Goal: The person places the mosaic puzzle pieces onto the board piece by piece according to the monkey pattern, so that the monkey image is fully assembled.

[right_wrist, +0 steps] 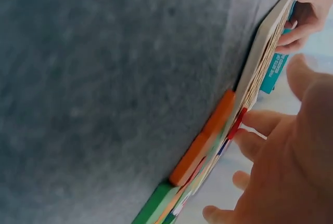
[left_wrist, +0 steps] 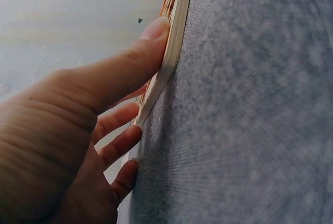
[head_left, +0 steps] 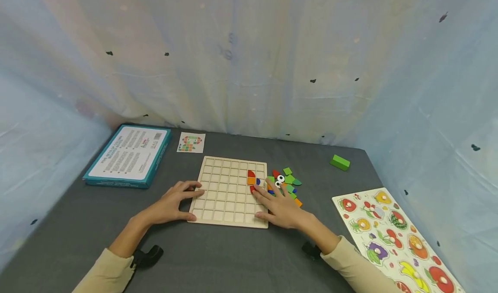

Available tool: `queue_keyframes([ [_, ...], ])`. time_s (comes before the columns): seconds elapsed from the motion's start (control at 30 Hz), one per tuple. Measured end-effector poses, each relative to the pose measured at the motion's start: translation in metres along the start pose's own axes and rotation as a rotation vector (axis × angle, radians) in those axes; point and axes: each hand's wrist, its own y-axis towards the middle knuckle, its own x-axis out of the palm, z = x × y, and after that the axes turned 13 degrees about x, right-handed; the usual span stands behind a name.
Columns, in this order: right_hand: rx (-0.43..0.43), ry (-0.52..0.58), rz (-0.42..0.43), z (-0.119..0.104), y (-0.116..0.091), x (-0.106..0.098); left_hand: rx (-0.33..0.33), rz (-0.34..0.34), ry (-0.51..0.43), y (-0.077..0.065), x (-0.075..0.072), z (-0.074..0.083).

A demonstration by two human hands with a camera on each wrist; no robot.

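A wooden grid board [head_left: 223,198] lies on the dark table. My left hand [head_left: 167,204] rests fingers and thumb along its left rim, near the front corner. On the board's right side sit a red quarter-round piece [head_left: 251,173], an orange square [head_left: 251,181] and a blue rounded piece [head_left: 258,181]. With fingers spread, my right hand [head_left: 285,208] reaches over the right rim, and its fingertips touch another red piece [right_wrist: 237,125] on the grid. Part of that piece is hidden under the fingers in the head view.
Loose coloured pieces [head_left: 287,171], including white eye rounds [head_left: 281,178], lie beside the board, partly behind my right hand. A picture card [head_left: 191,142] and teal box [head_left: 120,154] are at the back left. At right are a green block [head_left: 340,162] and fruit puzzle board [head_left: 393,224].
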Motion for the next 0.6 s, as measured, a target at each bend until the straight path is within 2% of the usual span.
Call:
queue_keyframes([
  [0.2,0.01,-0.034,0.037,-0.01,0.002,0.003,-0.021,-0.013,-0.026,0.001,0.001,0.0],
  [0.33,0.04,-0.072,0.014,-0.018,0.004,0.004,-0.012,-0.012,-0.016,0.001,0.001,0.0],
  [0.47,0.061,-0.07,-0.007,-0.022,0.005,0.004,-0.013,-0.013,-0.012,0.001,0.001,0.0],
  [0.6,0.032,-0.022,0.029,-0.02,0.006,0.003,-0.019,-0.01,-0.016,0.002,0.0,0.0],
])
